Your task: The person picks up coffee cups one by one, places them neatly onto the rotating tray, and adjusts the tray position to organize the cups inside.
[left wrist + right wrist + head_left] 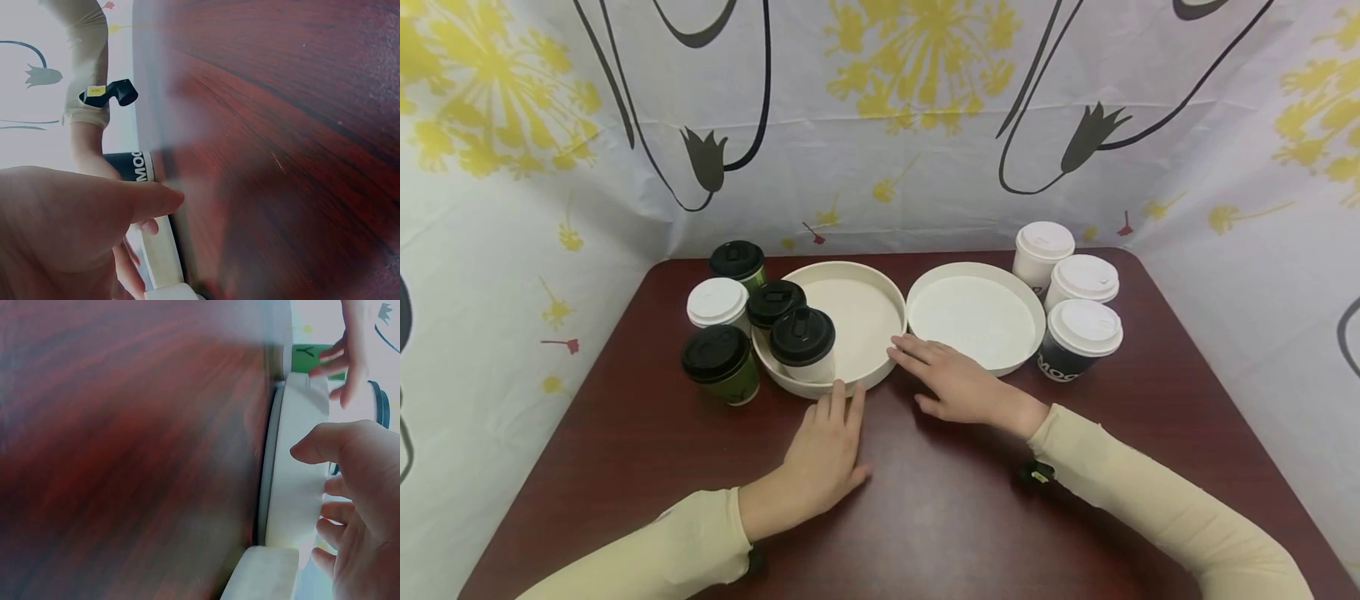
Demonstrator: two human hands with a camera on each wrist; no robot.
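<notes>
Head view shows two black-lidded cups (802, 337) covering the left part of the round tray (868, 321) in which they stand; the rear cup's body is mostly hidden. Left wrist view cuts off the left hand (820, 454), leaving its fingertips unseen, so contact with the front rim is hard to judge. Both hands lie with fingers extended, gripping nothing, the right hand (958, 385) at the tray's right edge. Shallow and cream-coloured, the tray sits left of the whiter tray (973, 321).
</notes>
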